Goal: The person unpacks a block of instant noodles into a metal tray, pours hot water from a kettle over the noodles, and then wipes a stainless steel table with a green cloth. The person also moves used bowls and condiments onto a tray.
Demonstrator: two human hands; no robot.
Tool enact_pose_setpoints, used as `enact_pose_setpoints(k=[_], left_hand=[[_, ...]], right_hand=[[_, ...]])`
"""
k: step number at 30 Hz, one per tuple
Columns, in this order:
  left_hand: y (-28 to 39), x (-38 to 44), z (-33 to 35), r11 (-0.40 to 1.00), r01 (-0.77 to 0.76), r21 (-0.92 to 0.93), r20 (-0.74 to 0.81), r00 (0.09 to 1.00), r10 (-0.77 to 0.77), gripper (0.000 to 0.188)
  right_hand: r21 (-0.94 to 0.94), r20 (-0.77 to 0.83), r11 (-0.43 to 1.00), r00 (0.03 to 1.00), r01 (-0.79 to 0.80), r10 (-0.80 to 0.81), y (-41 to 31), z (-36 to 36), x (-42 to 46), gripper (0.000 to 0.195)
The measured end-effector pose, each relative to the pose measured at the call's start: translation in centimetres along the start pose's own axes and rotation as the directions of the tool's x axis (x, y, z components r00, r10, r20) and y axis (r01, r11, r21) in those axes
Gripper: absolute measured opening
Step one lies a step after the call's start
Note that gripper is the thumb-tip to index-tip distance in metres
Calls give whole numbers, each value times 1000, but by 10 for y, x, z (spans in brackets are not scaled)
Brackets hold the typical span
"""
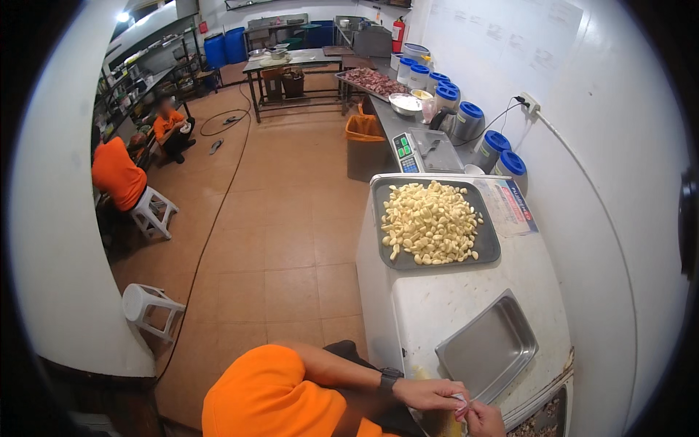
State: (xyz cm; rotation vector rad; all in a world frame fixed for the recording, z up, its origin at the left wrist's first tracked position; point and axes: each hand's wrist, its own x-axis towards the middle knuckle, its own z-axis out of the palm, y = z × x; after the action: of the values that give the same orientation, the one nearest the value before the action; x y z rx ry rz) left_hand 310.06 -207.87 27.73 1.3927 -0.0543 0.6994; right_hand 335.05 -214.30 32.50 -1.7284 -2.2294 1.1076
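Note:
At the bottom of the head view, my left hand (pixel 428 394), with a black watch at the wrist, pinches a small white and pinkish thing (pixel 460 405). My right hand (pixel 486 419) grips the same thing from the other side. Fingers cover most of it, so I cannot tell exactly what it is. Just beyond my hands, a shallow stainless steel pan (pixel 489 344) rests at an angle on the white appliance top (pixel 420 311). Farther along lies a dark tray (pixel 382 259) heaped with pale peeled garlic cloves (pixel 431 224).
A digital scale (pixel 407 150) with a knife (pixel 431 147) stands beyond the tray. Blue-lidded containers (pixel 496 142) line the wall near a tray of raw meat (pixel 374 81). At left, one person (pixel 120 169) sits on a stool; another (pixel 169 125) sits low. A cable (pixel 218 213) crosses the floor.

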Motion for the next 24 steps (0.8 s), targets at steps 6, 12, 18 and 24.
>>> enact_pose_setpoints(k=[6,12,18,24], left_hand=[[0,21,16,978,123,-166,19,992,-122,32],[-18,15,17,992,129,-12,-16,991,-130,34],[-2,12,35,955,-17,296,-83,996,44,36],[7,8,30,943,-77,324,-9,996,85,36]], right_hand=[[-45,3,990,991,-130,131,-45,-41,-24,23],[-35,-174,999,985,-7,1,-32,-9,-14,24],[-86,-219,989,966,122,-138,-39,-6,-10,32],[-234,-126,940,951,247,-281,13,17,-14,34]])
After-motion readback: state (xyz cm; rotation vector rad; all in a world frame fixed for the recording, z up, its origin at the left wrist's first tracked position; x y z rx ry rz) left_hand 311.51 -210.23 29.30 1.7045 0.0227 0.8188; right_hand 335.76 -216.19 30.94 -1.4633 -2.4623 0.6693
